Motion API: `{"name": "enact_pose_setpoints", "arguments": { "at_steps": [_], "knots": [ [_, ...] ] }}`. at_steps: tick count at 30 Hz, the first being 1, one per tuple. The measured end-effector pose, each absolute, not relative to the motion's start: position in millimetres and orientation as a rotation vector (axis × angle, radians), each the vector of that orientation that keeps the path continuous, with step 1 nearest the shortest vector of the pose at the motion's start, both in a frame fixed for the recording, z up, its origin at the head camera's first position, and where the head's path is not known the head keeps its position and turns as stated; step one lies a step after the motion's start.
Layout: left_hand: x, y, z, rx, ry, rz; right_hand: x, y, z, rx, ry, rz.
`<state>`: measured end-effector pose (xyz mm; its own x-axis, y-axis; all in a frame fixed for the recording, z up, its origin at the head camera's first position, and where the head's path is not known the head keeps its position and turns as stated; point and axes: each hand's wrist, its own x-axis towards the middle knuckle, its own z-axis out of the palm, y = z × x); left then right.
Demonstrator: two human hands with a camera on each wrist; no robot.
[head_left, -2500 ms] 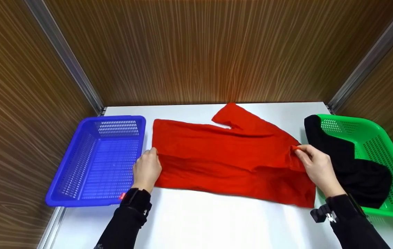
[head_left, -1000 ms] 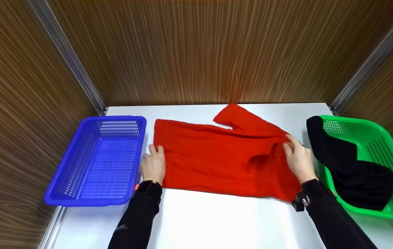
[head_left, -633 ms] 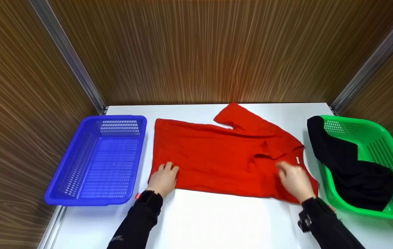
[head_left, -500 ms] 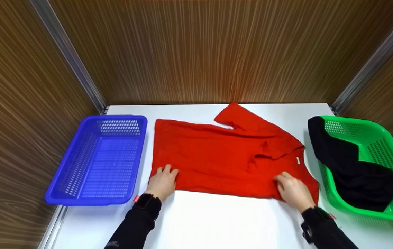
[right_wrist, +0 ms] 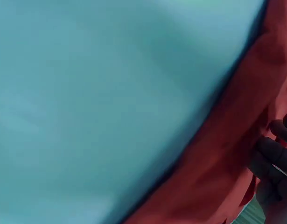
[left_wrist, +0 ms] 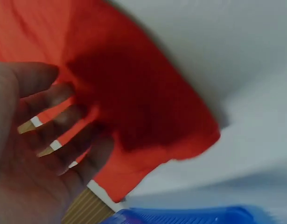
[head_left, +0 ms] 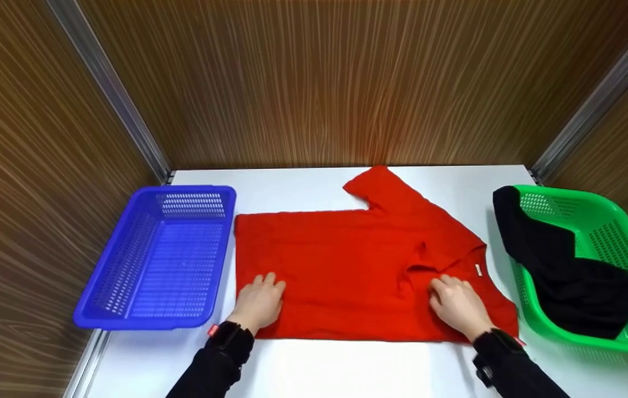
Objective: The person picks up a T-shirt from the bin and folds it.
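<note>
A red T-shirt (head_left: 336,265) lies spread on the white table, its hem at the left and its neckline with a small white tag at the right. One sleeve points away at the back; a crumpled fold shows near the chest. My left hand (head_left: 261,301) rests with fingertips on the shirt's near left part; in the left wrist view that hand (left_wrist: 45,130) has its fingers spread loosely over the cloth. My right hand (head_left: 458,304) touches the near right part with gently bent fingers. In the right wrist view its fingers (right_wrist: 269,156) show at the cloth, partly out of frame.
A blue plastic basket (head_left: 84,301) stands to the left. At the right, a green basket (head_left: 607,204) has black cloth (head_left: 574,287) hanging over its inner side. Wood-patterned panels (head_left: 314,83) enclose the table (head_left: 369,370) at the back and both sides.
The right hand has let go of the neckline area and come down onto the shirt's near side. Both hands have then drawn the shirt toward the body, and its hem edge is straighter.
</note>
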<state>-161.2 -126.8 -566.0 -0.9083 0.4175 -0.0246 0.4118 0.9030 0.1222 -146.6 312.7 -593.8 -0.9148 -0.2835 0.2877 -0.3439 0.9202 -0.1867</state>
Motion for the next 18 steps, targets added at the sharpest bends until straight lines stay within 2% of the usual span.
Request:
{"name": "enact_pose_setpoints", "arguments": {
  "at_steps": [3, 10, 18],
  "knots": [
    [-164.8, -123.4, -574.2, 0.732, 3.028, 0.240, -158.6, 301.6, -595.5, 0.397, -2.835, 0.429],
    [-166.4, -125.3, -580.3, 0.696, 2.999, 0.354, -171.3, 294.2, -600.2, 0.105, -2.966, 0.463],
    [-169.2, -131.9, -577.9, 0.649, 2.996, 0.406, -168.0, 304.0, -607.6, 0.185, -2.910, 0.441]
  ]
}}
